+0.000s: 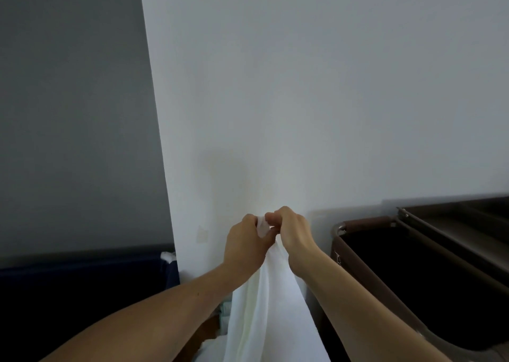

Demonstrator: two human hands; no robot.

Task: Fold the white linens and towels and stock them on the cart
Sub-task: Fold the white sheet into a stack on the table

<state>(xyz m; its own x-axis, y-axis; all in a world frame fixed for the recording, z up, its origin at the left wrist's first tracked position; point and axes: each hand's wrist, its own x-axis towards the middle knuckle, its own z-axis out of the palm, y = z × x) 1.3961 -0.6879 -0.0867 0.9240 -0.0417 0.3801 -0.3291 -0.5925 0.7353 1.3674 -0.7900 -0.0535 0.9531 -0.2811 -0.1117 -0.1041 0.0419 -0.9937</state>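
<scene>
A white linen hangs straight down in front of me, bunched at its top. My left hand grips the top edge, with a bit of cloth poking out above its fingers. My right hand pinches the same top edge right beside it, so the two hands touch. The cloth's lower part runs out of the bottom of the frame. To the right stands the cart, with a dark brown bag hung on its near end and a dark top shelf behind.
A white wall rises close ahead, with a grey wall to the left. A dark blue bin sits at lower left, a bit of white cloth showing at its corner. More white fabric lies below the hanging linen.
</scene>
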